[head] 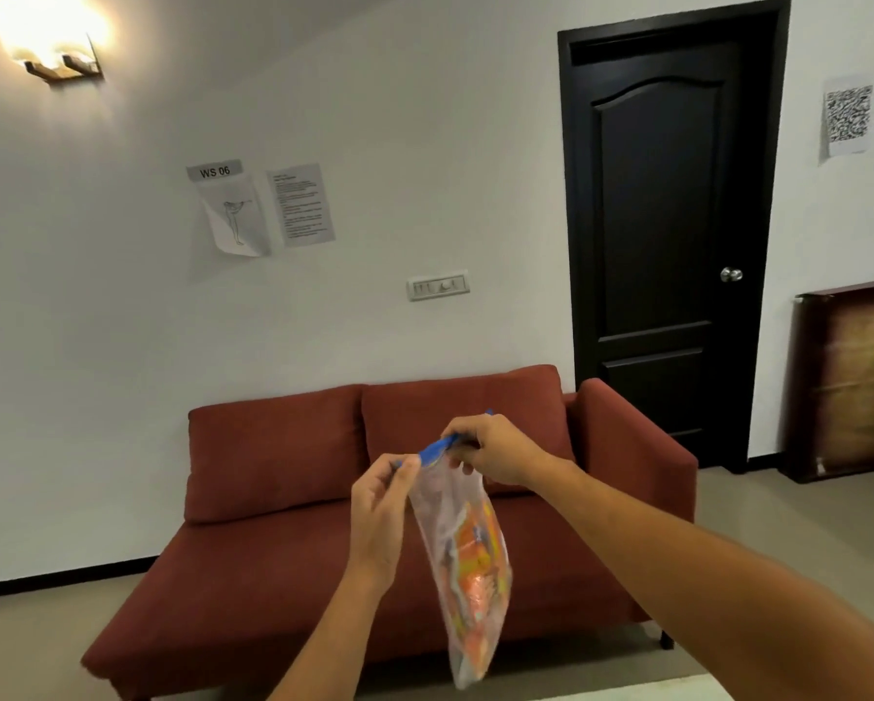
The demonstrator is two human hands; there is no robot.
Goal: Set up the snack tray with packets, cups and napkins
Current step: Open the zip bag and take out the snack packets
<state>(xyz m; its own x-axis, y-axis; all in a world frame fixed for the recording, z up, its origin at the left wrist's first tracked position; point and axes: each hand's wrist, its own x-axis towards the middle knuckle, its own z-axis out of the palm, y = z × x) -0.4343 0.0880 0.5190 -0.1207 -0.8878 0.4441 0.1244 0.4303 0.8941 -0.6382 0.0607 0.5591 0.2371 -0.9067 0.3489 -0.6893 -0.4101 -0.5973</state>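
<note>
We hold a clear plastic bag up in the air in front of us, a little below and right of the middle of the view. It hangs down toward six o'clock, slightly blurred, and through its skin we make out orange and yellow snack packets bunched in the lower half. A blue strip runs along the bag's top edge.

Our left hand sits at nine o'clock from the bag's mouth, thumb and fingers pinched shut on the left end of the blue strip. Our right hand is at one o'clock from it, fingers curled closed over the right end of the same strip. Both forearms are bare and reach in from the bottom edge of the view.

Behind the bag, at twelve o'clock, stands a dark red sofa against a white wall. At two o'clock from the sofa is a black door with a round metal knob, shut. A switch plate is fixed to the wall above the sofa, and higher up at eleven o'clock hang two paper sheets, one headed "WS 06". A lit wall lamp glows in the top left corner. At the far right, two sheets with square codes are stuck to the wall, and below them a brown wooden panel leans on the wall.
</note>
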